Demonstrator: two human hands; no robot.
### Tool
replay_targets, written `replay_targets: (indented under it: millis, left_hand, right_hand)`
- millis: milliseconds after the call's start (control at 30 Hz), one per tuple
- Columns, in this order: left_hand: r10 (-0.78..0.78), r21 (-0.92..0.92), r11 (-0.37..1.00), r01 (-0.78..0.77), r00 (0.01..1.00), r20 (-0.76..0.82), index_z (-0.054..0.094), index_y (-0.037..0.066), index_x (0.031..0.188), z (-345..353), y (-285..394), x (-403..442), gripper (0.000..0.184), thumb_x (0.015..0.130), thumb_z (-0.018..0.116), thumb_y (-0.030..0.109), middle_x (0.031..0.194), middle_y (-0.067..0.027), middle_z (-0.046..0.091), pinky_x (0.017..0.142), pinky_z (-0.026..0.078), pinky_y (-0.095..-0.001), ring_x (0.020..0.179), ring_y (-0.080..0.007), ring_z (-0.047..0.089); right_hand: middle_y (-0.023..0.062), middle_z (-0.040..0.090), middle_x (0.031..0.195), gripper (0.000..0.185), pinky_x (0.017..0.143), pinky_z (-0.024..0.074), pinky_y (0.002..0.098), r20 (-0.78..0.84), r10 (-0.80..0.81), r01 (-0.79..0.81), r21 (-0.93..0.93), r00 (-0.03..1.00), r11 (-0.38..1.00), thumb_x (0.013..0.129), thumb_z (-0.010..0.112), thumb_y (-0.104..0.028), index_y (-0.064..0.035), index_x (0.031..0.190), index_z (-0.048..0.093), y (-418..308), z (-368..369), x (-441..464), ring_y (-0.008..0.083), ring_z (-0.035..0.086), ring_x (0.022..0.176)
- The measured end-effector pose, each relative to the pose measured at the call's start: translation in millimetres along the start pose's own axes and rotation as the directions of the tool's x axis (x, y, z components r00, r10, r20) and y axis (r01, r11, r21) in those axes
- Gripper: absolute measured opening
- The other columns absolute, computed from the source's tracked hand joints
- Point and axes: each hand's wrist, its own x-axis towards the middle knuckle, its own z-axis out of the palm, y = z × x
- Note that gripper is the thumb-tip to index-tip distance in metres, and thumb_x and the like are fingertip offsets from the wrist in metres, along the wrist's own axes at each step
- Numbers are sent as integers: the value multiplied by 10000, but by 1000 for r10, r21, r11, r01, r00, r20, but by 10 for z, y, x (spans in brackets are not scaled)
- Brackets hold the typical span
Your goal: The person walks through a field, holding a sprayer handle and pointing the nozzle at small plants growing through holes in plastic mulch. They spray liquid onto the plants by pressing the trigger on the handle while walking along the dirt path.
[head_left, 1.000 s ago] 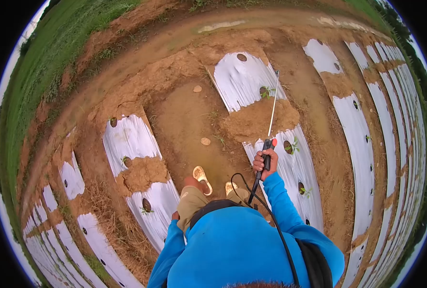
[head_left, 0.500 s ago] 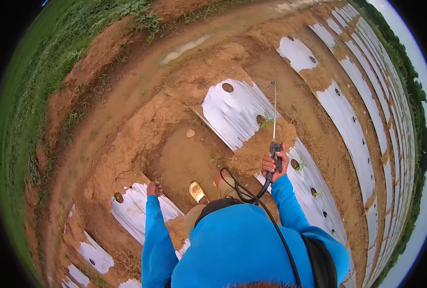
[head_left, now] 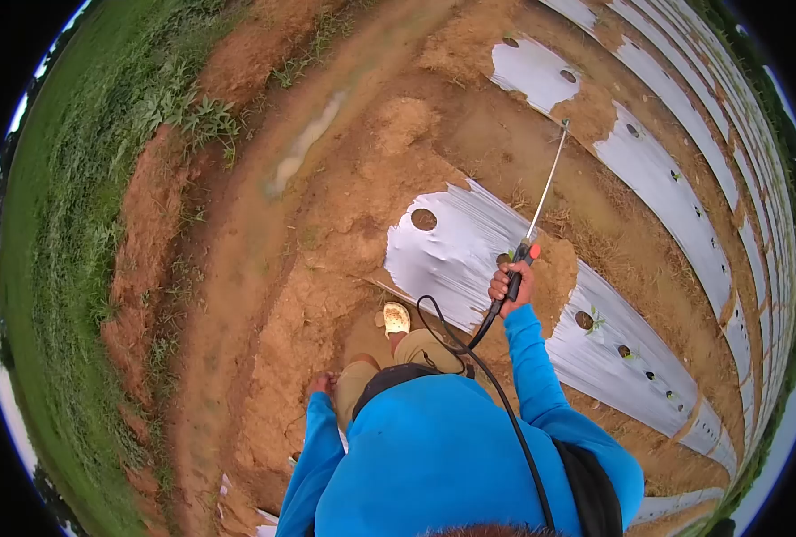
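Observation:
My right hand [head_left: 512, 285] is closed around the black handle of a spray wand [head_left: 548, 183], which has a red part near the grip. Its thin metal tube points forward and slightly right, with the nozzle tip [head_left: 565, 123] over the wet furrow beside a farther bed. From the handle a black hose [head_left: 508, 403] loops back past my waist and over my blue top. My left hand [head_left: 324, 383] hangs low by my left thigh above bare soil; its fingers are too small and unclear to read. Just beyond the right hand lies a white plastic mulch sheet [head_left: 447, 237].
More mulch-covered beds [head_left: 666, 192] with planting holes and small seedlings run along the right. A muddy channel with a puddle [head_left: 306, 148] and a weedy bank [head_left: 170, 134] lie to the left. My light-coloured, muddy shoe [head_left: 397, 319] is on the soil near the sheet's edge.
My view has turned and moved forward toward the holed mulch sheet. The wand now leans further right, its tip beyond that sheet. My left hand has come in closer to my body.

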Motion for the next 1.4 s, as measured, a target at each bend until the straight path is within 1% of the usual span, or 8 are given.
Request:
replay_targets:
  millis: [67, 100, 333, 533, 700, 900, 1067, 1400]
  left_hand:
    - [448, 519, 764, -383, 894, -1, 556, 65, 829, -88, 426, 65, 282, 803, 456, 328, 740, -96, 609, 545, 462, -365, 627, -238, 548]
    - [498, 597, 680, -426, 866, 51, 556, 66, 829, -114, 770, 68, 282, 803, 455, 328, 741, -97, 609, 543, 461, -363, 624, -237, 548]
    - [-23, 368, 929, -28, 991, 134, 551, 70, 830, 92, 3173, 806, 280, 808, 446, 328, 752, -102, 609, 524, 456, -348, 606, -228, 549]
    - [-209, 298, 940, 165, 970, 123, 540, 74, 867, 901, 4792, 1725, 285, 822, 432, 333, 748, -95, 596, 497, 443, -314, 564, -206, 541]
    - [-241, 317, 936, 151, 933, 268, 536, 85, 910, 1645, 6585, 1867, 270, 821, 477, 333, 710, -58, 561, 467, 423, -305, 545, -174, 521]
    - [-9, 334, 934, -125, 928, 371, 540, 104, 950, 2228, 8480, 1858, 271, 830, 479, 339, 721, -33, 549, 455, 388, -285, 549, -144, 510]
    - [-50, 420, 898, -131, 918, 393, 541, 87, 959, 2669, 9176, 1882, 296, 844, 473, 352, 733, -43, 550, 436, 395, -291, 532, -156, 514]
    - [-208, 586, 810, -24, 923, 325, 530, 99, 939, 3263, 9027, 1552, 292, 869, 448, 370, 760, -64, 574, 484, 444, -307, 553, -172, 536]
  right_hand:
    - [-13, 395, 530, 166, 339, 327, 252, 20, -10, 10, 25, 1000, 1000, 741, 522, -243, -100, 695, 452, -288, 384, 277, 105, 382, 389]
    - [-17, 399, 523, 158, 341, 336, 249, 55, -3, 1, 36, 998, 999, 739, 520, -233, -91, 706, 459, -431, 536, 484, 101, 387, 384]
    - [-40, 371, 529, 227, 340, 297, 242, 72, -60, 65, -69, 996, 995, 721, 582, -293, -148, 660, 418, -1284, 1597, 1947, 81, 352, 381]
    - [-45, 383, 525, 242, 343, 283, 236, 44, -81, 88, -181, 996, 980, 654, 625, -276, -165, 659, 410, -2249, 2460, 3056, 66, 341, 379]
    - [-45, 375, 529, 215, 340, 301, 225, 51, 19, -7, -211, 999, 977, 691, 595, -261, -147, 648, 418, -2919, 3329, 3379, 60, 349, 390]
    - [-48, 371, 525, 232, 333, 295, 224, 9, -43, 44, -154, 999, 987, 698, 592, -266, -152, 638, 399, -3374, 3799, 3507, 58, 351, 387]
    - [-50, 367, 520, 239, 333, 294, 220, -41, -82, 77, -98, 996, 992, 691, 596, -267, -150, 626, 398, -3899, 3825, 3429, 56, 340, 377]
    - [-46, 352, 512, 205, 332, 286, 235, -108, -126, 140, 135, 986, 981, 711, 550, -253, -141, 629, 399, -4985, 2960, 3487, 73, 334, 371]
